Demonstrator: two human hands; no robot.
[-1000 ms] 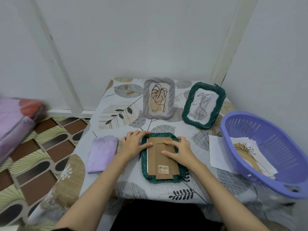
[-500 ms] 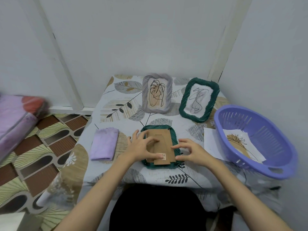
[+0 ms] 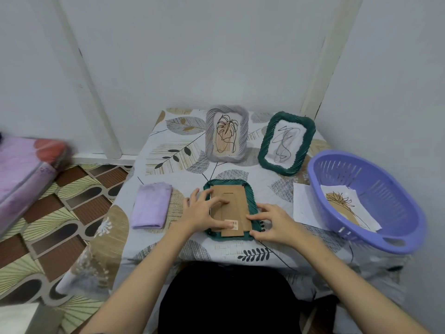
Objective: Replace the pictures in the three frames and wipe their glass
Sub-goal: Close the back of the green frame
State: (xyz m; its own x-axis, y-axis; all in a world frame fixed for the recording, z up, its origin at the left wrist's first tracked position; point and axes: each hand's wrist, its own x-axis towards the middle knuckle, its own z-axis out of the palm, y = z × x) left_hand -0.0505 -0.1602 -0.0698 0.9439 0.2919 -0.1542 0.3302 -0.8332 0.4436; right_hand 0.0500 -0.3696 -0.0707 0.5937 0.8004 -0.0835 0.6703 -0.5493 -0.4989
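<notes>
**Both hands on the face-down green frame**

At lower centre of the picture a green frame (image 3: 228, 209) lies face down on the table (image 3: 168, 150), its brown backing board (image 3: 231, 201) up. The left hand (image 3: 201, 212) rests on the frame's left side, fingers spread wide across the board and gripping nothing. The right hand (image 3: 272, 222) sits at the lower right corner, fingers loosely curled with tips on the rim and board edge; whether they pinch anything cannot be told.

Just left of the frame lies a folded lilac cloth (image 3: 151, 204). Above, near the wall, a grey frame (image 3: 226, 133) and a second green frame (image 3: 286, 143) stand upright, each showing a line drawing. At right a purple basket (image 3: 397, 213) holds a printed picture (image 3: 346, 206), with a white sheet (image 3: 304, 203) partly under its near-left rim.
</notes>
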